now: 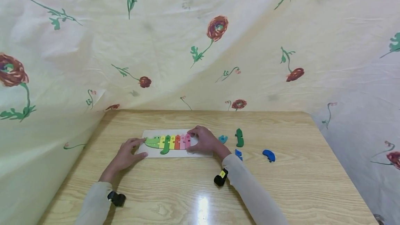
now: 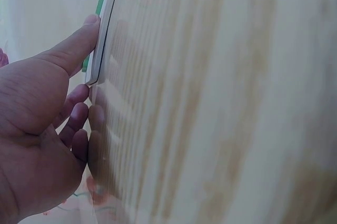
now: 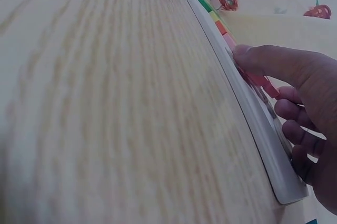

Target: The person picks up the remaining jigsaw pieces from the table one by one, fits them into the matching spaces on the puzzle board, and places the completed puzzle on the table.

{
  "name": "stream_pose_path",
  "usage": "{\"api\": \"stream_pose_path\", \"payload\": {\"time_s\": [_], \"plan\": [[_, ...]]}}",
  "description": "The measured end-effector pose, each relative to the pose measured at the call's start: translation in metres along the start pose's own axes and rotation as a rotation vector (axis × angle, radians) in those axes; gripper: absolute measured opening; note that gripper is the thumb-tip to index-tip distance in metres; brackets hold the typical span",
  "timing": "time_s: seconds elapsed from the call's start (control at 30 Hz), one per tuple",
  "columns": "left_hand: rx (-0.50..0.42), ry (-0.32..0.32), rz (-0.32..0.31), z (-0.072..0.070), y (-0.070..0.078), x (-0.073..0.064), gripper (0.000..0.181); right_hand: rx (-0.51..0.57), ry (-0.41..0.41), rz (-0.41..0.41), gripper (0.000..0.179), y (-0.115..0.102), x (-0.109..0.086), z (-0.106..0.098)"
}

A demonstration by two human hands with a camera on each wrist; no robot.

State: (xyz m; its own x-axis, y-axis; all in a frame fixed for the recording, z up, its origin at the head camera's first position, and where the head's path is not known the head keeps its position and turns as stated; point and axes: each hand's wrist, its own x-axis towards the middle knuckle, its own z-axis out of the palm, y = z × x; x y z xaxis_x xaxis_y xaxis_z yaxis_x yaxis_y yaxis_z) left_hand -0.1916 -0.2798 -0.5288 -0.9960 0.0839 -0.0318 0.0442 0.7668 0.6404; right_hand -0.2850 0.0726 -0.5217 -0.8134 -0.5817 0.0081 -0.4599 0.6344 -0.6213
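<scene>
A crocodile puzzle board, white with coloured pieces, lies flat on the table. Its green head piece is at the left, followed by yellow, green, orange and pink body pieces. My left hand holds the board's left end, thumb on the near edge and index finger by the head; in the left wrist view its other fingertips touch the table. At the row's right end, my right hand pinches a dark pink puzzle piece between thumb and fingers. That hand covers part of the board's right side.
Right of the board lie loose pieces on the wooden table: a light blue one, a long green one, a small blue one and a curved blue one. Flowered cloth hangs behind and at the sides.
</scene>
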Motion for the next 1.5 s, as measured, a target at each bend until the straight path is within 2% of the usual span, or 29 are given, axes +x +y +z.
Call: {"api": "stream_pose_path", "payload": {"time_s": [0.33,0.6,1.1,1.27,1.5], "plan": [[-0.007,-0.005,-0.007,0.001,0.000,0.001,0.066,-0.020,-0.017,0.019,0.072,0.002,0.000,0.001],[-0.026,0.003,0.033,0.000,-0.001,0.001,0.066,-0.026,-0.013,-0.028,0.072,0.003,0.000,-0.001],[-0.023,-0.006,0.013,0.000,0.000,0.000,0.065,-0.042,-0.033,-0.010,0.078,0.002,-0.001,-0.003],[-0.023,-0.008,0.013,-0.001,0.001,0.000,0.066,0.009,-0.016,-0.012,0.068,0.002,-0.002,-0.007],[-0.014,0.003,0.016,-0.001,-0.001,0.000,0.065,0.037,0.058,-0.103,0.055,0.003,-0.007,-0.022]]}}
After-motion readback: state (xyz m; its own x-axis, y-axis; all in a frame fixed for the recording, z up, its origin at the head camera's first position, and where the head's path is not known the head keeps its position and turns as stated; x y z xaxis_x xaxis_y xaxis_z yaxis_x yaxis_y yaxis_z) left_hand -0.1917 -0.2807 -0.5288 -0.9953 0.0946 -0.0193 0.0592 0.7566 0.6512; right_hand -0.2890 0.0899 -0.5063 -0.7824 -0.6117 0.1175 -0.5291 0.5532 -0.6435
